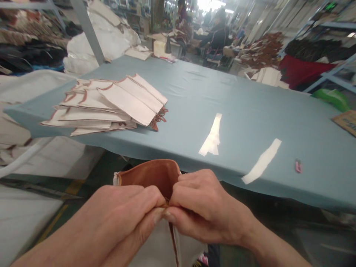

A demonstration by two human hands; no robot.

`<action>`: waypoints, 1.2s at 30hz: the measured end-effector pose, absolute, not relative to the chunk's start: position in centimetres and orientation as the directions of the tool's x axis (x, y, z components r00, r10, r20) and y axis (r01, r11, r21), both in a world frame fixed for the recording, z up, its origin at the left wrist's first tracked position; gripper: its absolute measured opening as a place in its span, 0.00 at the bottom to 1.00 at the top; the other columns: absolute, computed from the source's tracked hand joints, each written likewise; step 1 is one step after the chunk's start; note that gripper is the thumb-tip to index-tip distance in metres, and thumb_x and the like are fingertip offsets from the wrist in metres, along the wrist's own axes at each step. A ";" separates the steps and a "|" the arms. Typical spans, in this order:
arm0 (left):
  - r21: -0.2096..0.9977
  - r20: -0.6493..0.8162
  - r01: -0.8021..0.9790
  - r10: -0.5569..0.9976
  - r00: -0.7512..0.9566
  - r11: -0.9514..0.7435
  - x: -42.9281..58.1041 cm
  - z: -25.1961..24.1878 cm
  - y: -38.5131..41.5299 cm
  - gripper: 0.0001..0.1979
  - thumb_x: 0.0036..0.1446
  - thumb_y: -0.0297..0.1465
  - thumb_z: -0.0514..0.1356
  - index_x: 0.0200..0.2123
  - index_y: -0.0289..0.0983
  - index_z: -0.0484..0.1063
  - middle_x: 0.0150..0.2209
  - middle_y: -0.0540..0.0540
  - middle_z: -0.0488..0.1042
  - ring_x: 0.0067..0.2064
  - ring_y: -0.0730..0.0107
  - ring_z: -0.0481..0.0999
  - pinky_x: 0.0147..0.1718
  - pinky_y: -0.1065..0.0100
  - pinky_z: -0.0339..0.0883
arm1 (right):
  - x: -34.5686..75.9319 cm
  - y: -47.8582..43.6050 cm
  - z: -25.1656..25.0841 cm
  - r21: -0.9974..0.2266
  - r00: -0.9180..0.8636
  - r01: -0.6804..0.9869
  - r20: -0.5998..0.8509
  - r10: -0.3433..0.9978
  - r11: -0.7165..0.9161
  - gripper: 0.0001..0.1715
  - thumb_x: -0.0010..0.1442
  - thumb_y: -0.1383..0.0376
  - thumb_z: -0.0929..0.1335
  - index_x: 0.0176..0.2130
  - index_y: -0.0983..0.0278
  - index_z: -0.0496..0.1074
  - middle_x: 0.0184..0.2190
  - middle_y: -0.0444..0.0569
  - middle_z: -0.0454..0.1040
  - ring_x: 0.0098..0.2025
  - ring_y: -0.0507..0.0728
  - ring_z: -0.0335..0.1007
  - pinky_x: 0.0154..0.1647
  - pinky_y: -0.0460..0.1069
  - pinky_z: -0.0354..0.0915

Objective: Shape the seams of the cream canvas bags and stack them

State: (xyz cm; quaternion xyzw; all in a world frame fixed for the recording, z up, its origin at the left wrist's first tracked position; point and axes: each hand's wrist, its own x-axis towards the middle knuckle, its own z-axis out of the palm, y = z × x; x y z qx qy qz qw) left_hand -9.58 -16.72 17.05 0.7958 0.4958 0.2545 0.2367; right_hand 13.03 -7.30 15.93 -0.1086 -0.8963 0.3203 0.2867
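Both of my hands pinch a brown leather piece [151,174] with a white backing, held in front of me below the table's near edge. My left hand [122,211] grips its lower left part with fingers closed. Pressed against the left thumb, my right hand [201,205] is closed on the piece's right edge. The lower part of the piece hangs down between my wrists and is mostly hidden.
A blue-grey table [250,111] spreads ahead. A fanned stack of white pieces with brown edges [111,105] lies at its left. Two white strips [213,136] [263,160] and a small pink object [298,166] lie near the front edge. Another person sits beyond the table.
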 end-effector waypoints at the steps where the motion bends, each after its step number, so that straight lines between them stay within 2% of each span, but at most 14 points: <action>1: 0.645 0.160 0.652 0.904 0.396 -0.399 -9.2 17.0 -16.3 0.15 0.75 0.27 0.53 0.34 0.43 0.73 0.28 0.58 0.77 0.28 0.75 0.74 0.30 0.71 0.62 | 12.8 -7.5 15.2 -0.658 -0.781 -0.013 0.477 0.404 0.753 0.22 0.73 0.69 0.67 0.28 0.59 0.57 0.22 0.38 0.61 0.24 0.50 0.56 0.29 0.49 0.52; 3: 0.686 0.156 0.617 0.907 0.391 -0.385 -8.6 16.6 -15.3 0.18 0.75 0.29 0.53 0.28 0.41 0.68 0.25 0.58 0.72 0.25 0.76 0.70 0.27 0.70 0.58 | 12.4 -8.0 13.8 -0.727 -0.707 -0.063 0.516 0.483 0.684 0.23 0.70 0.69 0.67 0.27 0.58 0.53 0.21 0.36 0.56 0.23 0.49 0.52 0.27 0.49 0.49; 5: 0.739 0.134 0.586 0.924 0.357 -0.333 -8.5 16.3 -14.3 0.20 0.74 0.32 0.57 0.25 0.40 0.65 0.23 0.58 0.68 0.24 0.77 0.66 0.25 0.70 0.55 | 12.0 -8.4 12.8 -0.802 -0.634 -0.126 0.518 0.574 0.584 0.27 0.74 0.63 0.67 0.26 0.58 0.51 0.20 0.36 0.53 0.22 0.48 0.49 0.25 0.48 0.48; 8: 0.843 0.056 0.478 0.924 0.378 -0.246 -9.4 16.1 -13.1 0.22 0.71 0.37 0.60 0.23 0.39 0.63 0.22 0.58 0.61 0.23 0.77 0.60 0.23 0.71 0.51 | 11.8 -8.5 12.5 -0.862 -0.600 -0.211 0.486 0.635 0.460 0.33 0.79 0.52 0.65 0.25 0.59 0.53 0.19 0.37 0.55 0.21 0.48 0.50 0.24 0.48 0.48; 10: 0.887 0.031 0.406 0.904 0.426 -0.221 -10.3 16.1 -12.4 0.24 0.74 0.40 0.56 0.24 0.39 0.61 0.23 0.57 0.59 0.24 0.76 0.59 0.24 0.70 0.52 | 12.2 -8.0 12.7 -0.881 -0.630 -0.209 0.454 0.630 0.425 0.34 0.79 0.48 0.66 0.25 0.60 0.57 0.19 0.38 0.58 0.21 0.48 0.53 0.23 0.48 0.49; 14: 0.924 -0.024 0.362 0.925 0.380 -0.125 -11.5 15.3 -11.8 0.29 0.79 0.47 0.44 0.26 0.40 0.61 0.25 0.55 0.60 0.26 0.73 0.59 0.26 0.69 0.56 | 14.1 -6.3 12.6 -0.920 -0.680 -0.031 0.305 0.667 0.390 0.31 0.77 0.50 0.68 0.25 0.61 0.63 0.21 0.40 0.61 0.23 0.49 0.54 0.23 0.47 0.50; 18: 0.931 -0.116 0.366 0.947 0.300 -0.002 -11.6 13.9 -12.1 0.33 0.79 0.54 0.43 0.29 0.39 0.69 0.27 0.53 0.70 0.30 0.69 0.68 0.30 0.69 0.63 | 15.8 -5.0 11.4 -0.889 -0.672 0.208 0.174 0.720 0.409 0.21 0.72 0.60 0.67 0.27 0.62 0.65 0.22 0.39 0.60 0.23 0.48 0.52 0.24 0.46 0.50; 21: 0.938 -0.124 0.348 0.937 0.327 0.002 -11.6 13.8 -12.4 0.32 0.80 0.51 0.43 0.33 0.38 0.74 0.31 0.52 0.76 0.34 0.67 0.73 0.38 0.70 0.67 | 15.9 -4.8 10.3 -0.840 -0.642 0.321 0.147 0.752 0.438 0.16 0.69 0.63 0.65 0.28 0.61 0.66 0.22 0.38 0.59 0.23 0.49 0.50 0.24 0.46 0.50; 24: 0.930 -0.077 0.358 0.908 0.412 -0.083 -11.7 14.5 -12.5 0.26 0.78 0.44 0.47 0.34 0.39 0.75 0.33 0.52 0.77 0.37 0.67 0.75 0.41 0.70 0.68 | 15.1 -4.8 9.1 -0.825 -0.631 0.353 0.139 0.763 0.442 0.14 0.68 0.64 0.65 0.29 0.61 0.66 0.23 0.39 0.63 0.25 0.50 0.54 0.27 0.46 0.52; 27: 0.875 -0.045 0.451 0.898 0.437 -0.175 -11.8 15.3 -12.4 0.17 0.72 0.36 0.52 0.41 0.40 0.81 0.37 0.52 0.81 0.40 0.65 0.79 0.42 0.70 0.68 | 14.3 -4.8 8.0 -0.822 -0.629 0.377 0.110 0.770 0.426 0.15 0.69 0.62 0.65 0.29 0.61 0.68 0.24 0.41 0.66 0.27 0.51 0.59 0.29 0.47 0.55; 29: 0.846 -0.057 0.497 0.893 0.446 -0.194 -11.7 15.7 -12.3 0.16 0.66 0.32 0.55 0.43 0.41 0.84 0.38 0.52 0.84 0.41 0.64 0.80 0.43 0.70 0.68 | 14.0 -4.7 7.3 -0.828 -0.634 0.387 0.081 0.769 0.406 0.16 0.71 0.62 0.65 0.30 0.62 0.70 0.24 0.42 0.69 0.28 0.52 0.61 0.31 0.47 0.58; 32: 0.853 -0.081 0.489 0.882 0.465 -0.180 -11.3 15.8 -12.1 0.13 0.61 0.31 0.59 0.39 0.42 0.85 0.38 0.52 0.85 0.41 0.65 0.81 0.42 0.70 0.67 | 13.9 -4.7 6.7 -0.837 -0.644 0.395 0.041 0.764 0.378 0.18 0.73 0.61 0.65 0.31 0.63 0.73 0.26 0.44 0.73 0.29 0.53 0.65 0.33 0.47 0.61; 36: 0.870 -0.088 0.470 0.890 0.447 -0.149 -10.9 15.1 -11.9 0.09 0.61 0.31 0.63 0.37 0.42 0.85 0.35 0.53 0.85 0.38 0.68 0.81 0.39 0.72 0.66 | 14.0 -4.7 6.5 -0.845 -0.649 0.400 0.014 0.760 0.356 0.19 0.74 0.59 0.66 0.32 0.63 0.74 0.27 0.44 0.74 0.29 0.53 0.66 0.33 0.47 0.62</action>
